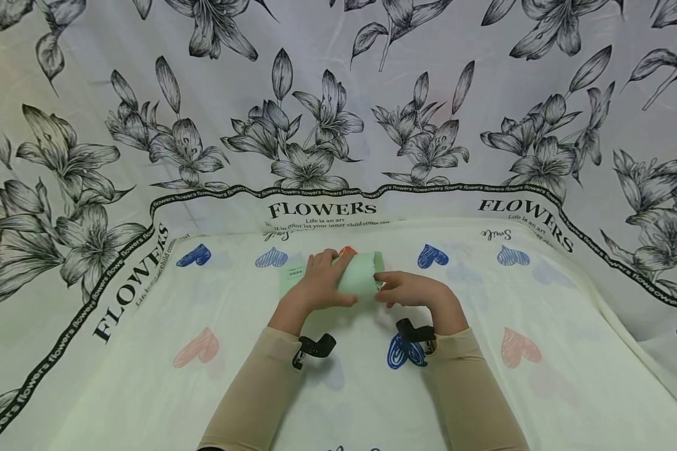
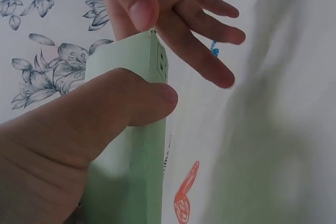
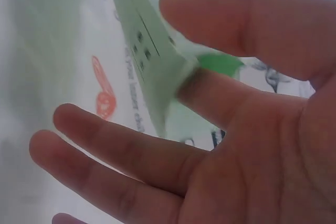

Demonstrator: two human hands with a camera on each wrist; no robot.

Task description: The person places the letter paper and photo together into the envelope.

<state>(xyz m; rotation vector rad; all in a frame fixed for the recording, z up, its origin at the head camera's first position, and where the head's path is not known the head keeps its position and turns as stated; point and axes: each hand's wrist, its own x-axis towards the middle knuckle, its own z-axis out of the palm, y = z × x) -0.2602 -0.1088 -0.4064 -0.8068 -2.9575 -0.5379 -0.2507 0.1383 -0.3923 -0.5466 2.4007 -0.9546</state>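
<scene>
A light green carton is held up over the cloth by my left hand. In the left wrist view the left thumb lies across one face of the carton; the other left fingers are hidden behind it. My right hand is at the carton's right end. In the right wrist view its index finger touches the end edge of the carton, its tip hidden there. The right thumb lies along the near side, and the other right fingers are spread straight, off the carton. A darker green flap shows behind the index finger.
A flat pale green piece with a printed label shows left of the left hand; whether it belongs to the carton I cannot tell. White cloth with hearts covers the surface. A flower-print curtain hangs behind.
</scene>
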